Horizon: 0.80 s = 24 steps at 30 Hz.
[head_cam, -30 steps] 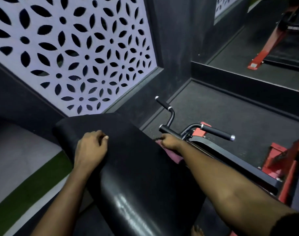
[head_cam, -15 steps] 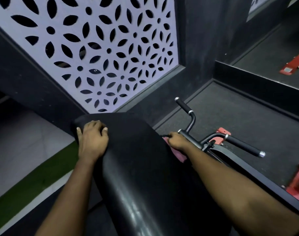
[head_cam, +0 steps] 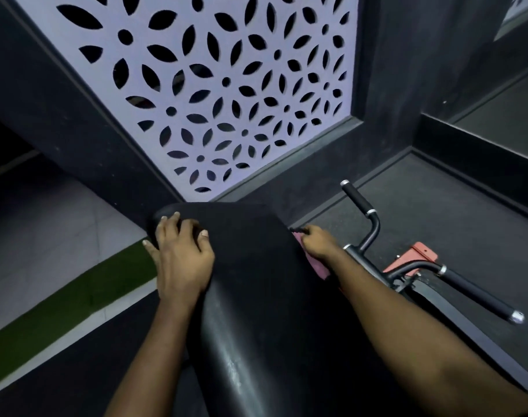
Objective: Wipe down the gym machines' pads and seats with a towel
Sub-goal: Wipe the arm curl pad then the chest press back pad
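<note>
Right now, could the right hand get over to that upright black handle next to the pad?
Probably yes. The right hand holds the pink towel against the right side of the pad, and the upright handle stands just beyond it with nothing between them. It would have to bring or drop the towel, though.

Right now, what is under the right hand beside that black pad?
A pink towel, pressed to the side of the pad. Only a strip shows past the right hand, which covers the rest.
</note>
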Tool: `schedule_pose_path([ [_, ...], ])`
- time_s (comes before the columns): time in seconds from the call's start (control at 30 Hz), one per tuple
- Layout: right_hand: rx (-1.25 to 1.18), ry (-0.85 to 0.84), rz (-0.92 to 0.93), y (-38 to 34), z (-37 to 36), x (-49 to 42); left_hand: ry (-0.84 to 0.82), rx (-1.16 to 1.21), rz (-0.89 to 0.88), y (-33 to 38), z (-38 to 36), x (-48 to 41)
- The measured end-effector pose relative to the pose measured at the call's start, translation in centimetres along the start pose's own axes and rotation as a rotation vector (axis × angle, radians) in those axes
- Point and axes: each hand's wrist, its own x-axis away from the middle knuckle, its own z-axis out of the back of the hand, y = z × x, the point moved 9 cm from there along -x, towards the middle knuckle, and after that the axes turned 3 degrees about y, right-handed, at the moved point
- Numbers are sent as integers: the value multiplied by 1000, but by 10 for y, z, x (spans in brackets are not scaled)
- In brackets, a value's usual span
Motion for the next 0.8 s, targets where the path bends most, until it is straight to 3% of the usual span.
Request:
schedule_pose_path([
  [0.13,29,12,46,-41,-13,-46,-13,20,93,-8,-1,0],
  [0.4,-46,89,86,-10,-12,-52,-26,22,129,-7,-1,3],
  [0.57,95,137,162,-88,-14,-91,12,64,137,-11,0,4],
  [0.8,433,-106,581,-180,-44,-96,114,133,286,-26,7,7],
])
